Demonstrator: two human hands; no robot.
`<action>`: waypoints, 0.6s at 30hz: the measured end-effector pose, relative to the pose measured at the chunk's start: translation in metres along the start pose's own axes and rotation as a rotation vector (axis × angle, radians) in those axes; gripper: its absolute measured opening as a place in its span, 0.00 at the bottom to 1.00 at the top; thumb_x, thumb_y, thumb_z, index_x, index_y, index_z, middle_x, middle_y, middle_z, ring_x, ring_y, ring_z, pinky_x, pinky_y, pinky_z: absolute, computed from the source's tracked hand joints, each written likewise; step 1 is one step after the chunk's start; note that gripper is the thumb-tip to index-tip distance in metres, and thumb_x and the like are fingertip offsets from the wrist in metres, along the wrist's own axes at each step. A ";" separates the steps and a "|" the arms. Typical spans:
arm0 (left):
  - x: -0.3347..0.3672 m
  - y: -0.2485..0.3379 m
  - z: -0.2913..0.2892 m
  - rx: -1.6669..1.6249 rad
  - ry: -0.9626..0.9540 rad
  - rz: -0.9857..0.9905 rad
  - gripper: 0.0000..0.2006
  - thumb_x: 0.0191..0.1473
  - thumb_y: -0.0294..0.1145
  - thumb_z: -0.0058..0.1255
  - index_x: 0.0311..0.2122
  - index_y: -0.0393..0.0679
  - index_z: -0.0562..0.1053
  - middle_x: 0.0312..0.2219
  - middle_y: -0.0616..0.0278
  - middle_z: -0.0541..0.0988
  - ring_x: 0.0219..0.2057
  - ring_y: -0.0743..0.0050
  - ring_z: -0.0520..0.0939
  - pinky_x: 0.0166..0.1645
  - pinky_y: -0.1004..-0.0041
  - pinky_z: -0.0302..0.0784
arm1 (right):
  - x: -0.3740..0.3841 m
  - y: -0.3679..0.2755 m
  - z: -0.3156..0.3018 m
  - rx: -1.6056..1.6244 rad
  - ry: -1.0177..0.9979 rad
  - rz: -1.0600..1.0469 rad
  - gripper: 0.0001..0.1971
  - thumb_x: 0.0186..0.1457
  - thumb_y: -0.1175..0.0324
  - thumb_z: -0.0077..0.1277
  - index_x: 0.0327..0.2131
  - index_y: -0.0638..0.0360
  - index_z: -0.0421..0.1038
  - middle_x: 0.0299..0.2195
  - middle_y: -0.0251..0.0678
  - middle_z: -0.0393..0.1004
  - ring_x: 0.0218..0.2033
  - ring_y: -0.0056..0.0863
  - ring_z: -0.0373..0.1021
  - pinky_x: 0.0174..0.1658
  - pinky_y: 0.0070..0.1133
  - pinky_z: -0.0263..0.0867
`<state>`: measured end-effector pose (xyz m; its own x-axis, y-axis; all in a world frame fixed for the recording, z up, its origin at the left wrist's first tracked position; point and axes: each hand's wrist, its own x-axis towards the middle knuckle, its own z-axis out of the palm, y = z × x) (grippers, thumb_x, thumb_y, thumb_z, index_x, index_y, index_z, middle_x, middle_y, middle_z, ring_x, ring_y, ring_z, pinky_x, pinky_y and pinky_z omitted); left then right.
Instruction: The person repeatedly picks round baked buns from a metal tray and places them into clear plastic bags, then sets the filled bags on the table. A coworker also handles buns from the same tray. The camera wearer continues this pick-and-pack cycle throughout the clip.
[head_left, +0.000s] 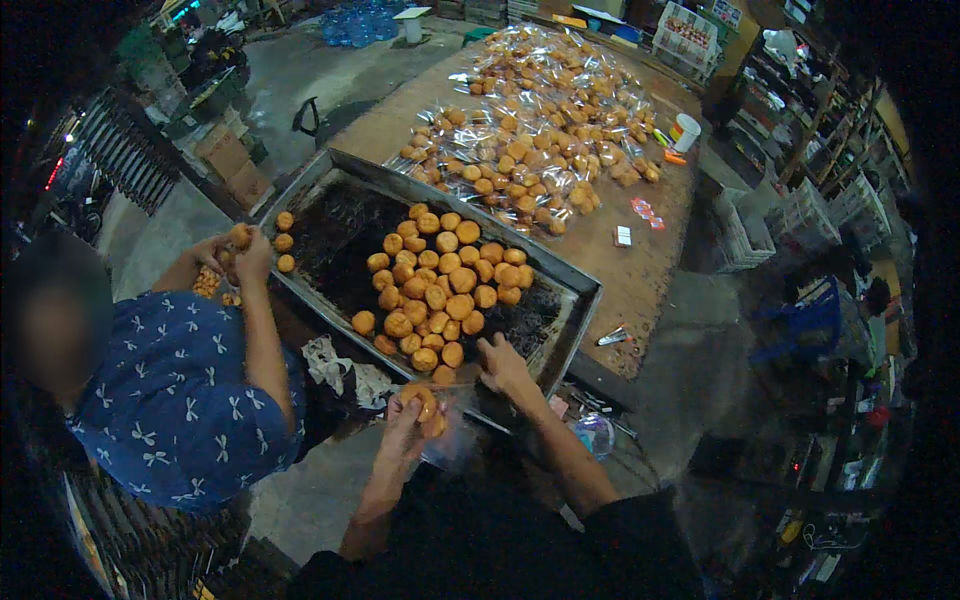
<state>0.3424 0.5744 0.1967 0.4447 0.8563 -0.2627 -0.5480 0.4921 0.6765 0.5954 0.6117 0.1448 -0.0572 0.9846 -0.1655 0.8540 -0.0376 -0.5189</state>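
Note:
In my left hand [398, 432] are golden-brown round buns [419, 399], gripped at the near edge of the tray. A clear plastic bag [452, 428] hangs between my two hands. My right hand [506, 368] is over the tray's near right corner, fingers curled at the bag's edge; its fingertips are partly hidden. Just beyond, a heap of round buns [436, 287] lies in the dark rectangular metal tray [340, 213].
At my left a person in a blue patterned shirt [190, 390] holds a bun, with three buns [284, 242] at the tray's left rim. Behind the tray, a table [640, 285] bears many bagged buns [530, 130], a white tub [684, 131] and small packets. Crates [742, 228] stand right.

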 end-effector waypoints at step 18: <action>0.000 0.002 0.021 -0.153 0.253 -0.056 0.27 0.67 0.67 0.36 0.40 0.51 0.70 0.29 0.67 0.74 0.33 0.70 0.77 0.39 0.68 0.75 | 0.028 0.007 0.001 0.015 0.272 -0.211 0.27 0.53 0.73 0.58 0.56 0.63 0.62 0.45 0.50 0.71 0.44 0.52 0.70 0.43 0.41 0.71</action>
<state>0.3563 0.5717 0.2122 0.2965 0.8297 -0.4729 -0.6366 0.5408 0.5498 0.5989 0.6391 0.1359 -0.0899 0.9803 0.1757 0.8299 0.1713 -0.5309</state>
